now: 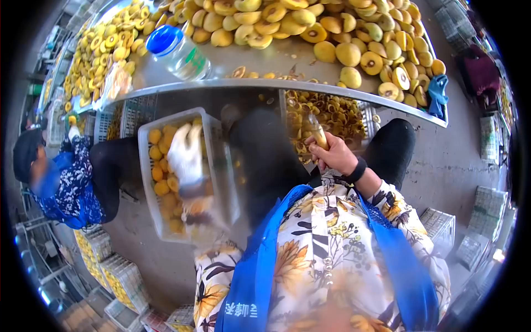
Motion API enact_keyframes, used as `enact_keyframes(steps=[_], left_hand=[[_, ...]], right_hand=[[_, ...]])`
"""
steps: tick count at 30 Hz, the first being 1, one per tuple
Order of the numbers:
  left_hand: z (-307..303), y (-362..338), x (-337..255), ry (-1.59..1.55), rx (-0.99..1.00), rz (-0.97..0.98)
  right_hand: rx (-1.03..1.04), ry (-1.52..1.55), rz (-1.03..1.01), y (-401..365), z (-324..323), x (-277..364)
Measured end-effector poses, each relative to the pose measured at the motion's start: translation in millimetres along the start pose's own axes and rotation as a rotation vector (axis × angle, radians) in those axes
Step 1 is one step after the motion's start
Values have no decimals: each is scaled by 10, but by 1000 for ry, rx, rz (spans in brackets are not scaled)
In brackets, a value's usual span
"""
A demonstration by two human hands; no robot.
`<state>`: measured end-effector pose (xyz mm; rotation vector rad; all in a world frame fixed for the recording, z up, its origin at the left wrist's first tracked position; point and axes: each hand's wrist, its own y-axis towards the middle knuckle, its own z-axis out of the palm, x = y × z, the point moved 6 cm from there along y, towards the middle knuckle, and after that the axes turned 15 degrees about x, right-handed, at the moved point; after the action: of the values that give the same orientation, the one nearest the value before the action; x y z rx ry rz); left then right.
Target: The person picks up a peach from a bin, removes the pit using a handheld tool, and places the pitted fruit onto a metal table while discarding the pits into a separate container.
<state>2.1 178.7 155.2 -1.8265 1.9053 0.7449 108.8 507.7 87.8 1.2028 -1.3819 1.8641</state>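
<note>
My left hand (187,155), in a white glove, is over a pale plastic crate (145,182) of whole orange-yellow fruits (161,187). Motion smears it, so its fingers and anything in them are unclear. Bare, with a dark band at the wrist, my right hand (336,156) is closed round the light-coloured handle of a small tool (318,133). The tool points up over a crate of cut fruit pieces (343,113) below the table edge. Halved yellow fruits (276,19) are heaped on the metal table (238,58) in front of me.
A clear jar with a blue lid (180,54) stands on the table near its front edge (249,83). A blue cloth (438,91) hangs at the right corner. At the left sits another person (69,177). Stacked crates (124,282) of fruit stand at the lower left.
</note>
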Motion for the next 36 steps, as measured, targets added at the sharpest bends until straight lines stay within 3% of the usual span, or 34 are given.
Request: enact_keyframes(steps=[4,6,9,11,13,14,17,19,21,23,24,27,28,29,31,33,35,36], left_hand=[[857,657,-1669,69,237,535],[1407,815,-2287,311,511,606],[2455,1081,-2756,463,543,791],[2744,1200,-2894,549,804,558],[2922,1313,-2779,525,898,372],[2946,1285,-2751,531,769,380],[2845,1212,-2771,555,782,276],[2609,1203,-2730,406,688,203],[2403,1296,-2547,200,477,235],[2179,1255,-2491,160,515,236],[2212,1265,-2456,213,617,204],[2387,1055,-2667,338,752,403],[2591,1029,-2685,442,890,446],[2746,1013,-2653,510,794,492],[2909,1130,-2654,413,713,305],[2857,1138,-2700,436,792,331],[2629,1143,-2733,312,825,266],[2506,1146,-2733,220,735,256]], right_hand=[[-6,-28,-136,-82,-54,-24],[-24,-36,-165,-203,-97,63],[-86,-42,-177,-456,-250,158],[-146,-72,-183,-578,-349,121],[-182,-56,-182,-702,-438,87],[-201,-43,-193,-743,-467,58],[-248,46,-189,-789,-509,10],[-265,19,-179,-728,-591,-58],[-375,-179,-270,-711,-659,147],[-306,-64,-128,-585,-716,154],[-340,-101,-178,-541,-733,228],[-405,-186,-272,-462,-733,384],[-396,-196,-265,-436,-715,395],[-383,-213,-263,-410,-707,412],[-420,-266,-330,-465,-661,428],[-334,-216,-452,-437,-679,203],[-424,-258,-326,-437,-801,-101],[-475,-301,-239,-459,-877,-164]])
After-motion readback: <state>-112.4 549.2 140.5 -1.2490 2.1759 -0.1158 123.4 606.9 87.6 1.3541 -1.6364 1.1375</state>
